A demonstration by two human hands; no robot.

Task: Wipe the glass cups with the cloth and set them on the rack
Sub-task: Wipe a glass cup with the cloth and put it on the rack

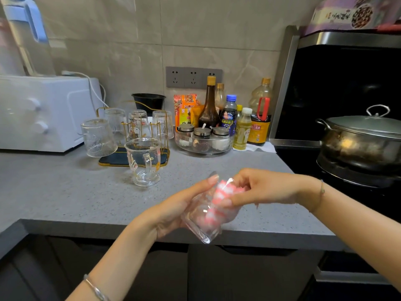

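My left hand (pixel 173 210) grips a clear glass cup (pixel 200 227), tilted with its mouth up and to the right, over the counter's front edge. My right hand (pixel 258 187) holds a pink and white cloth (pixel 221 196) that is stuffed into the cup's mouth. A glass mug with a handle (pixel 144 161) stands upright on the counter in front of the rack. The gold wire rack (pixel 159 129) on a dark tray carries several upside-down glasses, among them a ribbed one (pixel 97 137) at the left.
A white toaster oven (pixel 41 114) sits at the far left. Sauce bottles (pixel 209 105) and a glass dish of spice jars (pixel 202 141) stand behind the rack's right side. A lidded pot (pixel 362 140) rests on the stove at right. The grey counter (pixel 76 192) ends just below my hands.
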